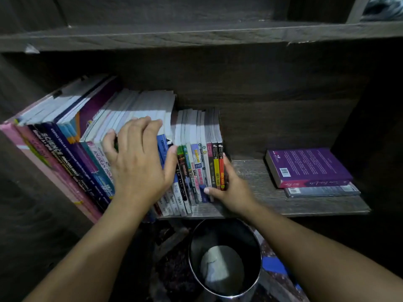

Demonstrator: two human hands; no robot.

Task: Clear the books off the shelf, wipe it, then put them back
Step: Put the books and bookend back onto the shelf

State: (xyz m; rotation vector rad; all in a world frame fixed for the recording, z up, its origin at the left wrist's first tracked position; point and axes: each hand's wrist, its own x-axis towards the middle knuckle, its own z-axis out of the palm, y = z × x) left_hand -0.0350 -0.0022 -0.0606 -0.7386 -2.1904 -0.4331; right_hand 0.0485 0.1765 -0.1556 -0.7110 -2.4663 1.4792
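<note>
A long row of upright books (72,153) fills the left and middle of the dark wooden shelf (257,179), leaning to the left. My left hand (137,164) lies over the tops and spines of the middle books, fingers curled over their upper edges and thumb against a blue spine. My right hand (231,188) grips the small books (216,166) at the row's right end, thumb on the spines and fingers behind the red-and-black one. Two books (309,171) lie stacked flat at the shelf's right end, a purple one on top.
Another shelf board (196,35) runs close above. Below the shelf, between my forearms, stands a round metal bin (224,258) with a pale cloth or paper inside. The cabinet's side walls close in left and right.
</note>
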